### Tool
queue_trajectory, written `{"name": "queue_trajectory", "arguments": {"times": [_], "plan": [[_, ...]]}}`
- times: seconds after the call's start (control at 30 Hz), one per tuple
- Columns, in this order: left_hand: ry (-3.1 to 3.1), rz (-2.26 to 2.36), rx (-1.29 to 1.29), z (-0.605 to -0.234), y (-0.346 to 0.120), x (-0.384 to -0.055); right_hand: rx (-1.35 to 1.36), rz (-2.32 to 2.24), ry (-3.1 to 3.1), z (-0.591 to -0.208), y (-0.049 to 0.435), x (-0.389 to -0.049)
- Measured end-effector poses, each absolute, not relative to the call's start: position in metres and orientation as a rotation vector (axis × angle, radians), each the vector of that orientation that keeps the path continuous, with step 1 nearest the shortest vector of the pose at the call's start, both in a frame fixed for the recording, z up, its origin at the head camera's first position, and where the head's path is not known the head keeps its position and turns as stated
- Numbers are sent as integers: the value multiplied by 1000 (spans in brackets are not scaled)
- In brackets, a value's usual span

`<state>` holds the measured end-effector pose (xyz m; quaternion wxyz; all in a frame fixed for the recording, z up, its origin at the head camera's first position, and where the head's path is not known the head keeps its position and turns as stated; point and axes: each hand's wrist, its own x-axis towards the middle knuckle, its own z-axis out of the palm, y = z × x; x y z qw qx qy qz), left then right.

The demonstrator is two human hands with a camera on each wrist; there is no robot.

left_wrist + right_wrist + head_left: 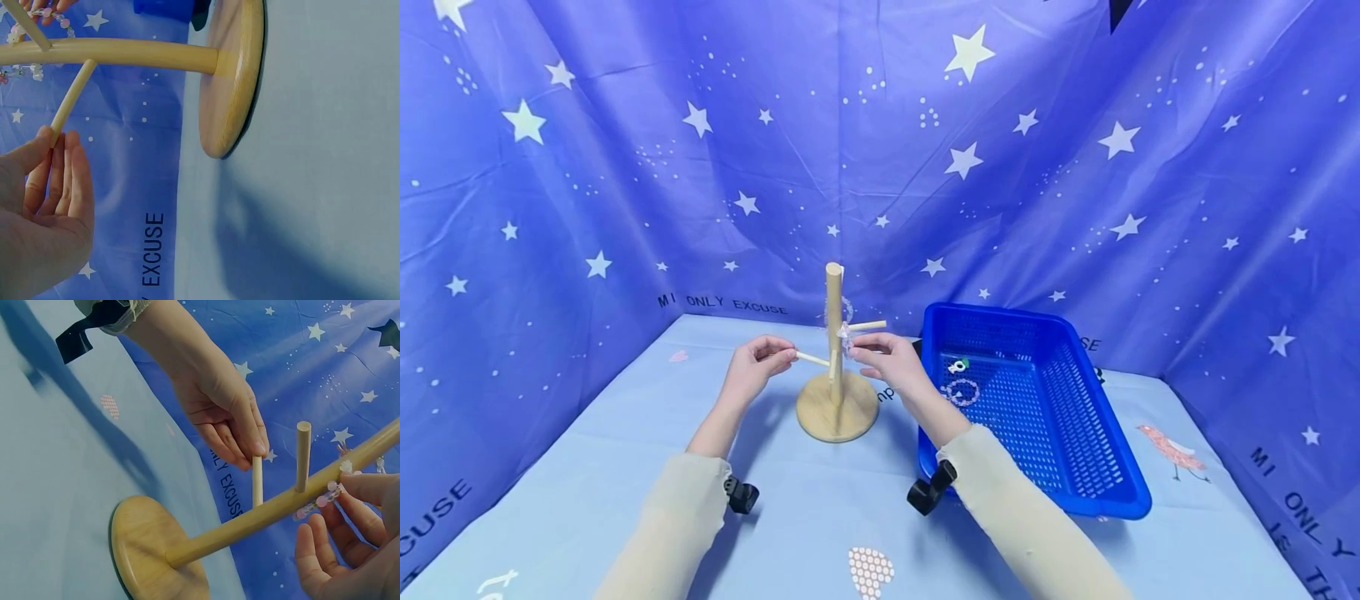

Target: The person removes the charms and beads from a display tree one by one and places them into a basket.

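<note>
A wooden stand with a round base [838,408], an upright post [137,52] and several thin pegs stands on the table. At its left, my left hand [758,364] pinches the end of a peg [72,100] between thumb and fingers. My right hand [891,362] is on the post's other side, pinching a bracelet of pink and clear beads [322,501] close against the post. More beads with small charms [36,72] hang beyond the post; whether they belong to a second bracelet is hard to tell.
Right of the stand sits a blue perforated basket [1105,492]. Inside it lie a beaded bracelet [964,392] and a small green-and-white piece [958,366]. Behind the table hangs a blue star-printed cloth [880,150].
</note>
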<state>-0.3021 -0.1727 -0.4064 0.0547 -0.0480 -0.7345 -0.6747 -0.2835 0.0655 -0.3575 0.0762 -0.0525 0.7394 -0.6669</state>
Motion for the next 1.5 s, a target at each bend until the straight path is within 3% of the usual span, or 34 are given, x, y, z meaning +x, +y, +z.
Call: {"name": "queue_trajectory", "arguments": {"times": [1.5], "plan": [[-2398,-1864,-52,-403,-174,-304,-41,-2228,2376,-356,78,-280]]}}
